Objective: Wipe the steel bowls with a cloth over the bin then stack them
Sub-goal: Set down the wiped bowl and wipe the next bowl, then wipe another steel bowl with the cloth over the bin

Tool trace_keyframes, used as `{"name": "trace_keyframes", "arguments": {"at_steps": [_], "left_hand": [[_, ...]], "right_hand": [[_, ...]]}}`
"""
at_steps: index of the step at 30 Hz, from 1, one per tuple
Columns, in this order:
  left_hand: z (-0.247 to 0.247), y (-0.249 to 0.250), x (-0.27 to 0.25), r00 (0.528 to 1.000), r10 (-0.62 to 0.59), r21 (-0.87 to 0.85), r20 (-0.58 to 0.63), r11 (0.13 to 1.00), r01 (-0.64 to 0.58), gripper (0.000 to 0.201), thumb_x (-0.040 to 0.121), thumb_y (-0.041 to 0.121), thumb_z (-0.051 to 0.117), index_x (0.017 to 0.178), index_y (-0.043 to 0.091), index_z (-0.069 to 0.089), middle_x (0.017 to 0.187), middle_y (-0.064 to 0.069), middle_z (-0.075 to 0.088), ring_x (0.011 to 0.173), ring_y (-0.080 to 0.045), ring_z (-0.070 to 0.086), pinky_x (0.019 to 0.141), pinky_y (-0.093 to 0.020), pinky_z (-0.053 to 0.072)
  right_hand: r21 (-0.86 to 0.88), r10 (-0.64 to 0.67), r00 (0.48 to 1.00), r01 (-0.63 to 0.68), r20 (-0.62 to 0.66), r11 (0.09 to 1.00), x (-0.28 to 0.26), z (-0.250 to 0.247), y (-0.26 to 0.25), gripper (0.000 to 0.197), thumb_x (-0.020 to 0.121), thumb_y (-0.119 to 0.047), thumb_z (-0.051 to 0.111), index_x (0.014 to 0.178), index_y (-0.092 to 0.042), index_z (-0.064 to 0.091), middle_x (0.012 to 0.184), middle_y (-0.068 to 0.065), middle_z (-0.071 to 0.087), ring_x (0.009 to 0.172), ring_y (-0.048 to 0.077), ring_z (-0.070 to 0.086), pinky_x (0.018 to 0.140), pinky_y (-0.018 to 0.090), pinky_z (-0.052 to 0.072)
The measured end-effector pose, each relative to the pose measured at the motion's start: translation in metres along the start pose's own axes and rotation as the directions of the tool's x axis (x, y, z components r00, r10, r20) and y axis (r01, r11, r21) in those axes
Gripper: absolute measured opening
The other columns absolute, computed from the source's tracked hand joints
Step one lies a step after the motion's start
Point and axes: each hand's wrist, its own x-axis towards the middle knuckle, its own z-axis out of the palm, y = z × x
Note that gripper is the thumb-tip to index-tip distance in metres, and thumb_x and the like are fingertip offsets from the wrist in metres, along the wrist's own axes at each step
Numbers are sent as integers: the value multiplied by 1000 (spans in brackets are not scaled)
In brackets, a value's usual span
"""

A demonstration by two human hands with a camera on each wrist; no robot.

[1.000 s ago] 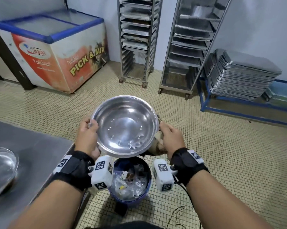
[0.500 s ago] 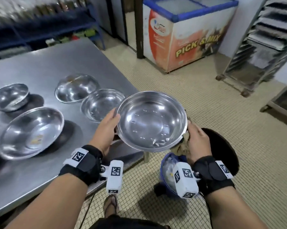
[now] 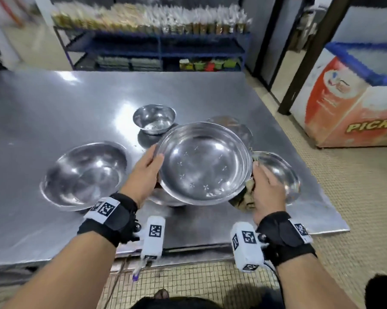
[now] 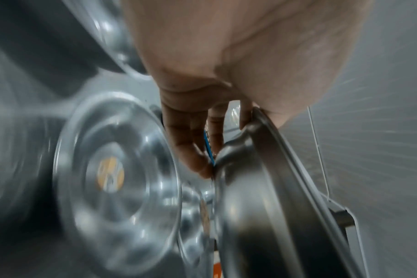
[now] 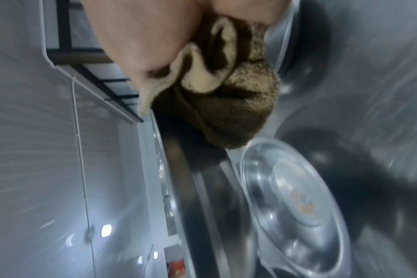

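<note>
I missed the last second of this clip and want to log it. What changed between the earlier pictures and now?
The held bowl moved from above the bin to over the steel table, among the other bowls; the person turned towards the table, and the bin is out of view. Nothing was let go or newly taken: the left hand still grips the rim, the right hand still holds the far side with the brown cloth.

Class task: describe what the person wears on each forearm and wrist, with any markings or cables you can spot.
Both forearms are bare, with no sleeves. Each wrist carries a black strap with white square-code tags, and a white camera block bearing black square codes hangs under each wrist. A thin dark cable trails from the right unit. Left hand and right hand are ungloved.
</note>
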Motion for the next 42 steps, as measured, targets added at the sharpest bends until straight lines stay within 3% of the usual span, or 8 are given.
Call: {"name": "trace_keyframes", "arguments": {"at_steps": [5, 11, 20, 28, 32, 35, 40, 42], "left_hand": [[-91, 4, 15, 982, 8, -73, -190, 997, -22, 31, 108, 25, 49, 122, 48, 63, 124, 14, 72, 113, -9, 69, 93, -31, 54], [-162, 2, 33, 881, -48, -89, -471, 996, 7, 18, 106, 22, 52, 111, 32, 66, 83, 13, 72, 72, -8, 66, 63, -28, 57], [-211, 3, 100, 757, -99, -54, -646, 995, 84, 20, 102, 15, 56, 122, 12, 60, 103, -12, 69, 60, -13, 69, 48, -28, 57], [-245, -5, 167, 740, -142, -8, -658, 983, 182, 16, 99, 8, 59, 114, 12, 61, 94, -9, 70, 61, -13, 71, 58, -30, 61], [-284, -11, 209, 770, -163, 24, -617, 974, 226, 20, 99, 7, 59, 118, 12, 61, 98, -8, 70, 70, -16, 72, 65, -30, 62], [-315, -24, 242, 791, -226, 23, -568, 957, 289, 20, 98, 10, 62, 118, 13, 63, 100, -8, 71, 70, -15, 72, 65, -30, 61], [-354, -54, 283, 825, -361, -10, -434, 918, 396, 21, 99, 12, 64, 120, 10, 60, 94, -10, 67, 57, -8, 70, 55, -25, 60], [-362, -64, 291, 829, -397, -2, -394, 902, 432, 23, 100, 11, 63, 122, 10, 58, 93, -10, 66, 56, -8, 70, 56, -26, 60]], "right_hand": [[-55, -28, 983, 38, 182, 998, 15, 108, 10, 17, 99, -37, 66, 110, -33, 78, 96, -10, 76, 88, 8, 70, 84, 33, 55], [-201, 3, 926, 79, 378, 976, 38, 205, 7, 16, 97, -42, 66, 107, -35, 75, 95, -13, 77, 88, 2, 70, 75, 23, 54], [-304, 75, 847, 105, 527, 947, 108, 294, 20, 9, 99, -33, 66, 94, -34, 74, 92, -11, 78, 87, 0, 72, 74, 17, 55], [-315, 180, 833, -8, 523, 949, 160, 365, 47, 12, 98, -38, 66, 101, -31, 75, 83, -8, 76, 78, 11, 70, 78, 33, 58], [-383, 207, 834, 7, 512, 924, 177, 402, 60, 26, 98, -41, 64, 114, -24, 74, 98, -4, 77, 89, 11, 70, 84, 31, 59], [-430, 251, 829, -14, 500, 903, 186, 426, 65, 11, 101, -36, 61, 104, -30, 71, 89, -11, 75, 81, 0, 67, 68, 17, 52], [-487, 311, 839, -63, 447, 871, 196, 451, 91, 28, 97, -39, 65, 114, -19, 75, 94, -3, 76, 78, 13, 67, 74, 32, 54], [-510, 322, 837, -62, 441, 858, 196, 452, 102, 29, 99, -37, 64, 113, -15, 75, 81, -10, 73, 67, 2, 65, 66, 23, 51]]}}
